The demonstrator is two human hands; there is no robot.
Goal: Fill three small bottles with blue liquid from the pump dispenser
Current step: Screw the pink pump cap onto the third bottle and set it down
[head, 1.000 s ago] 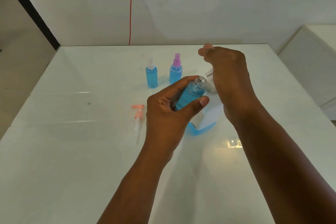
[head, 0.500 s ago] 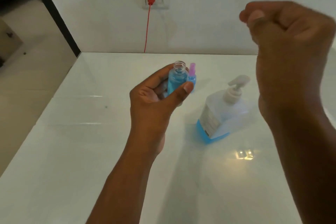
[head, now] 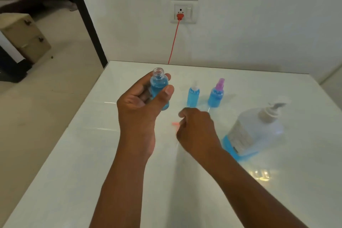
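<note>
- Tabletop (head: 77,163): white, glossy, smooth; it reflects light and the blue of the bottles.
- Small bottles, count 3: clear plastic, cylindrical with rounded shoulders, all holding blue liquid.
- Open bottle (head: 159,87): no cap, threaded clear neck exposed, filled to about the shoulder. Held upright above the tabletop, left of the other two.
- Left hand (head: 142,103): fingers and thumb curled round the open bottle's body, thumb across the front.
- White-capped bottle (head: 193,96): stands upright on the tabletop, narrow pale spray top fitted.
- Purple-capped bottle (head: 216,96): stands upright just right of the white-capped one, apart from it, with a translucent purple spray top.
- Pump dispenser (head: 255,131): count 1. Large, frosted clear plastic with flat sides, a printed label on one face, and a white pump head with spout. Only a shallow layer of blue liquid shows at its base. It sits on the tabletop at right, well apart from the small bottles.
- Orange spray cap (head: 175,123): count 1, lying on the tabletop, blurred; only its tip shows past the right hand.
- Right hand (head: 196,131): low over the tabletop, fingers curled at the orange spray cap; whether they actually grip it cannot be told, since the fingers hide the contact.
- Wall socket (head: 183,11): white rectangular plate with a red plug and a thin red cord (head: 173,42) running down behind the tabletop.
</note>
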